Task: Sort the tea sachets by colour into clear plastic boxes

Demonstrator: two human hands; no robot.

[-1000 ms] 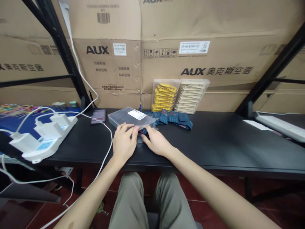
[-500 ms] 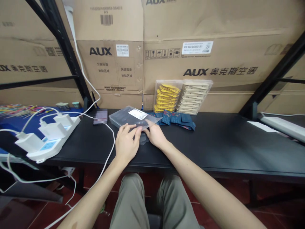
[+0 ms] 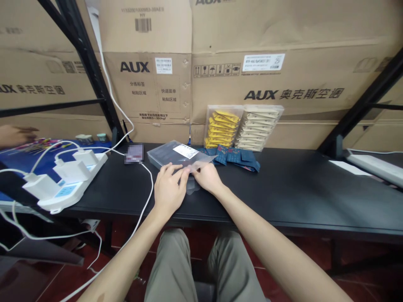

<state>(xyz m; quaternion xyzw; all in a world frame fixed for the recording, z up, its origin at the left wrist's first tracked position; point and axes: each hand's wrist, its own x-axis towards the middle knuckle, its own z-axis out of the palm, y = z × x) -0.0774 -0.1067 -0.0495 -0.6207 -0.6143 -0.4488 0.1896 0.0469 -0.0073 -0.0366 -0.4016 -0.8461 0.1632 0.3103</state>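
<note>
A clear plastic box [image 3: 162, 153] with a white label [image 3: 185, 151] lies on the black table, its near end facing me. On its near left edge rests my left hand [image 3: 170, 186], fingers bent over the plastic and thumb toward the middle. My right hand [image 3: 206, 174] pinches the plastic at the near right corner, with its fingertips partly hidden. Below the hands, a clear flap [image 3: 191, 186] sticks out toward me. Just behind and right of the box are several dark blue sachets [image 3: 234, 156], loosely overlapping.
Against the cardboard stand a clear box of yellow sachets [image 3: 223, 128] and one of cream sachets [image 3: 260, 128]. A white power strip [image 3: 75, 180] with plugs and cables sits at left. Another person's hand [image 3: 19, 135] reaches in over colourful sticks. Black shelf posts [image 3: 362, 92] rise at both sides.
My right hand's fingers have curled in closer at the box's near corner. My left hand stays almost in place. Another person's hand has come into view at the far left.
</note>
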